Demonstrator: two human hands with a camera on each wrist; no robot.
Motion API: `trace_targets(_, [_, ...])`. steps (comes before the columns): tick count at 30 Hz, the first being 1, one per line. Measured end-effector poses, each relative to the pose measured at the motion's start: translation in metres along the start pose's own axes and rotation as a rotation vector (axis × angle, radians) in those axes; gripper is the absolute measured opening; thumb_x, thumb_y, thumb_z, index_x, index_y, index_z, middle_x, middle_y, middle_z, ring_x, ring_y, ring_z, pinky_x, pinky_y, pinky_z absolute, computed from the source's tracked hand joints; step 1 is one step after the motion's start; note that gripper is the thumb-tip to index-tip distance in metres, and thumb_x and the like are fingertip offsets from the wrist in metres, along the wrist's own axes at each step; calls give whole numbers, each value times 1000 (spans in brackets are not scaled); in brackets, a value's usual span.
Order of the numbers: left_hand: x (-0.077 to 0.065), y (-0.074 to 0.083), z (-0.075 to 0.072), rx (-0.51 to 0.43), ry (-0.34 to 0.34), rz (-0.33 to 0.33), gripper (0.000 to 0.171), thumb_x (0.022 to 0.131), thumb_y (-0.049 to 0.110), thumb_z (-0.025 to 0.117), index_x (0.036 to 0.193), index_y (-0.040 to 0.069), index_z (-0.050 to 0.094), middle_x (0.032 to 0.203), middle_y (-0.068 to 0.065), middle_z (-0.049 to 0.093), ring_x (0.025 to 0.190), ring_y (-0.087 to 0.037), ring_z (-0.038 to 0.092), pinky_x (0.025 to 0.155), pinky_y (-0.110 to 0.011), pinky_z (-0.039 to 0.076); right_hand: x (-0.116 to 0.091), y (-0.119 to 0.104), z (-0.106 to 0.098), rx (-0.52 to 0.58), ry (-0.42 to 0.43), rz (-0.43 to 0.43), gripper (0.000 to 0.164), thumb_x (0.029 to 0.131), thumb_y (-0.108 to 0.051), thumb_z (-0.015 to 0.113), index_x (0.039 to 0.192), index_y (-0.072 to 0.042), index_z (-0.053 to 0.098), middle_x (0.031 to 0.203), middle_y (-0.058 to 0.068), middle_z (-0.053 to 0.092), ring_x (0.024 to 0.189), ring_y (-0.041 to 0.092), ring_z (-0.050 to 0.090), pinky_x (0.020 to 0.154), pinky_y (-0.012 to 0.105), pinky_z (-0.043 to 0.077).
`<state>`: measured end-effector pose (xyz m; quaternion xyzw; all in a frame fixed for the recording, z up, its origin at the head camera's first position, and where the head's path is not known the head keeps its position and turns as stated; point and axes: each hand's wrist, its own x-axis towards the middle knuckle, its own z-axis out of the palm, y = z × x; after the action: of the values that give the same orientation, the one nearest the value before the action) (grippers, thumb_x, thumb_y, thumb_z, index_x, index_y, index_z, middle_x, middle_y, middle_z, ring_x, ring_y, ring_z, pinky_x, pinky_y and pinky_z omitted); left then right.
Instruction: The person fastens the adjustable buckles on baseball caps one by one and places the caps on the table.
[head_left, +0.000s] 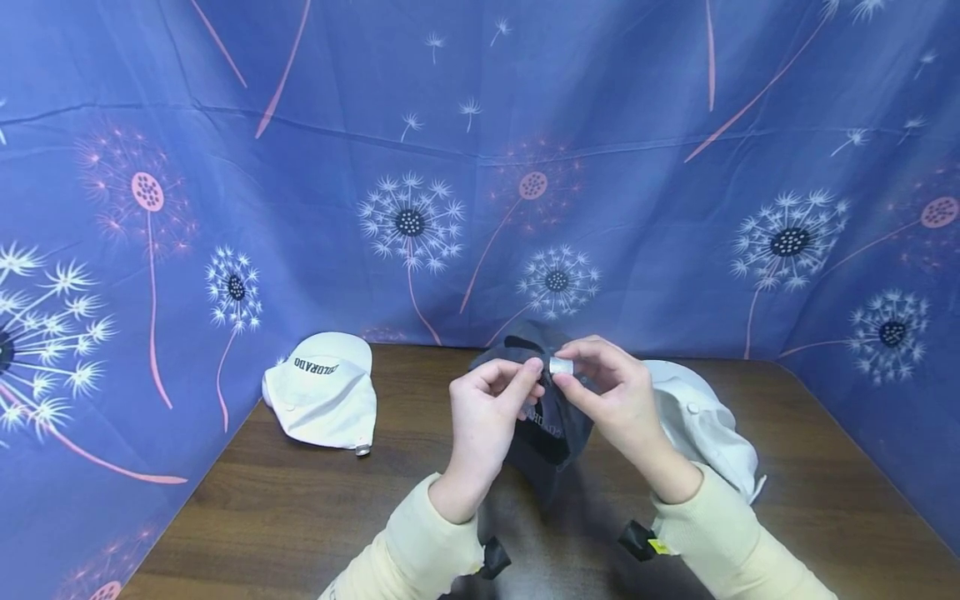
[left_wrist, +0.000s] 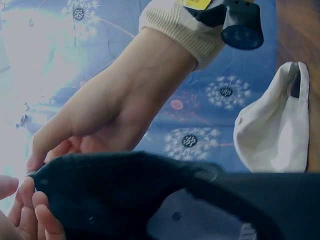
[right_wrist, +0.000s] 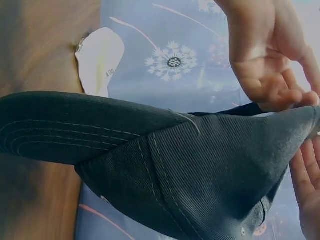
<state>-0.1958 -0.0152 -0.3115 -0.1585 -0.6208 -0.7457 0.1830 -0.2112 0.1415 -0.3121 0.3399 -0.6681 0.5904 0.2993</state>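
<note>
A dark cap (head_left: pixel 551 417) hangs brim down between my two hands, above the table. My left hand (head_left: pixel 483 408) pinches the cap's back edge, with the thumb over curled fingers. My right hand (head_left: pixel 618 396) pinches a small silvery piece (head_left: pixel 561 366), like a strap buckle, at that same edge, close to the left fingertips. In the right wrist view the dark cap's stitched brim (right_wrist: pixel 65 127) points left. In the left wrist view the dark cap (left_wrist: pixel 100 195) covers the lower part, with left fingers (left_wrist: pixel 47 220) at its corner.
A white cap (head_left: pixel 322 392) with dark lettering lies on the left of the wooden table (head_left: pixel 285 508). Another pale cap (head_left: pixel 701 425) lies at the right, partly behind my right hand. Blue dandelion-print cloth (head_left: pixel 637 208) stands around the table's back and sides.
</note>
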Motion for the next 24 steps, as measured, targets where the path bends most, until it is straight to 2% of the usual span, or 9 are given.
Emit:
trace_targets(3, [0,5,-5,11,-9,39,20,84,23,72,78,4,70,64,-14,66,54,-12,60,43,-25,45,1,0,-3,23,9,-2,21,76,14,68,96,11,63,91,5,65,75,10,62,71,20,52])
trace_targets(5, [1,9,-9,23,-25,110,18,85,21,71,80,4,69,65,-13,66,54,-12,60,43,-25,45,2,1,-5,45,8,2,20,76,14,68,95,13,62,91,4,65,74,10,62,70,20,52])
trace_targets(8, [6,16,-15,108,-80,278,12,85,17,70,85,5,68,70,-8,67,58,-11,60,47,-25,47,4,1,-9,45,-3,24,19,77,13,68,96,14,61,91,1,65,73,10,62,67,19,51])
trace_targets(13, [23,22,-25,375,-183,612,7,85,12,70,90,8,69,81,-1,67,73,-8,59,63,-25,50,4,0,-14,16,-19,73,19,80,9,68,97,12,61,92,-1,65,73,10,61,64,18,50])
trace_targets(15, [31,22,-29,446,-227,701,8,84,11,71,92,7,69,84,-1,68,80,-10,59,70,-24,50,4,0,-15,19,-25,84,19,80,8,68,97,12,61,93,-1,64,73,10,61,64,18,50])
trace_targets(17, [38,22,-31,485,-273,749,9,84,10,71,93,7,69,88,-1,69,85,-11,59,75,-24,50,5,0,-15,32,-30,87,19,80,8,68,97,12,61,93,0,64,73,10,61,63,18,50])
trace_targets(19, [44,21,-34,500,-324,764,11,84,11,71,94,7,69,92,-1,69,90,-12,59,79,-24,49,5,0,-15,40,-32,80,19,80,10,67,97,12,61,93,1,64,73,11,61,63,19,49])
trace_targets(24, [54,17,-37,494,-425,742,18,82,14,73,99,8,69,98,-2,68,96,-12,59,83,-24,49,5,-1,-15,56,-43,79,20,80,11,67,99,13,61,93,0,64,73,10,62,63,19,49])
